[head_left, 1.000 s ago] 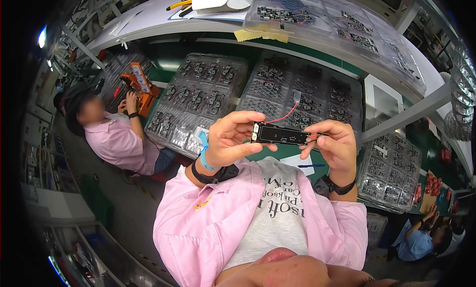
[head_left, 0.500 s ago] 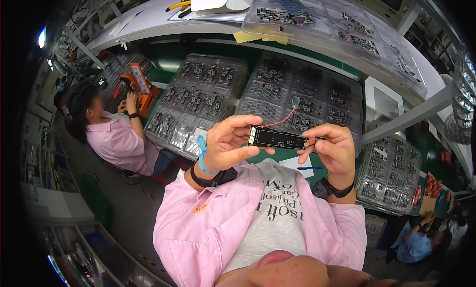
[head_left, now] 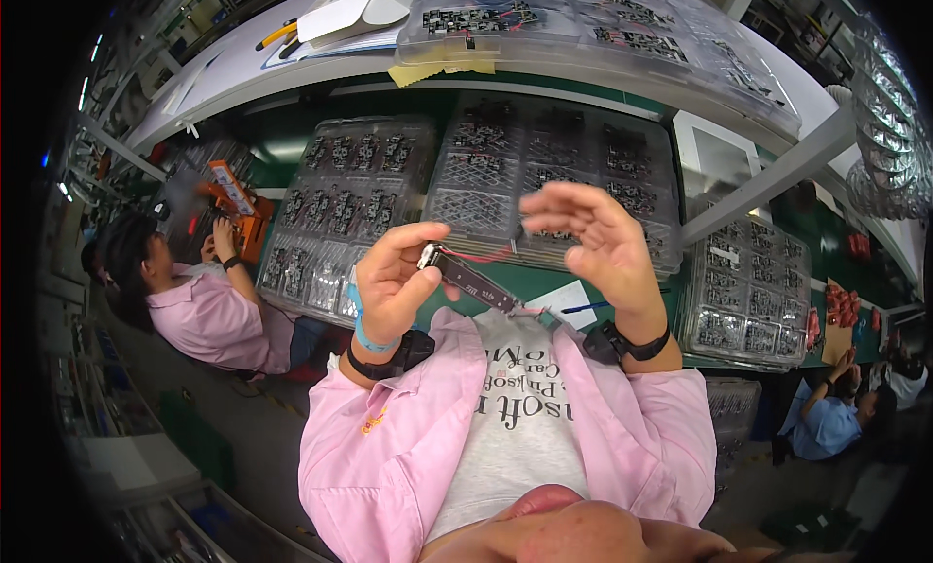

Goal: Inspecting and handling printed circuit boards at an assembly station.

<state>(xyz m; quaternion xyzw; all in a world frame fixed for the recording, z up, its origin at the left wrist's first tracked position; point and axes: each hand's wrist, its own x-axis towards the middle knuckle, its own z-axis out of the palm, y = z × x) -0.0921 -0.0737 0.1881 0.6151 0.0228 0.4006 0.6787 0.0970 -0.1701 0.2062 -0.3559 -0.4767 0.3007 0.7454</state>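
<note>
My left hand [head_left: 394,281] pinches one end of a narrow black circuit board [head_left: 476,284] between thumb and fingers. The board slants down to the right, its far end free above my shirt. A thin red wire [head_left: 481,259] loops from the held end toward a small part close to my right hand. My right hand [head_left: 603,247] is raised to the right of the board, apart from it, with fingers spread and slightly blurred. Behind it lies a clear plastic tray [head_left: 466,213] of small circuit boards with wires.
Another clear tray [head_left: 420,198] of boards lies left; stacked trays [head_left: 743,291] stand right. A blue pen [head_left: 586,308] rests on white paper [head_left: 559,297]. A shelf [head_left: 340,70] crosses ahead, its slanted post [head_left: 768,179] at right. Co-workers sit left [head_left: 209,315] and right [head_left: 821,417].
My right hand has let go of the board's right end and moved up, opening. The board has swung from nearly level to sloping downward, still in my left hand. The view has shifted.
</note>
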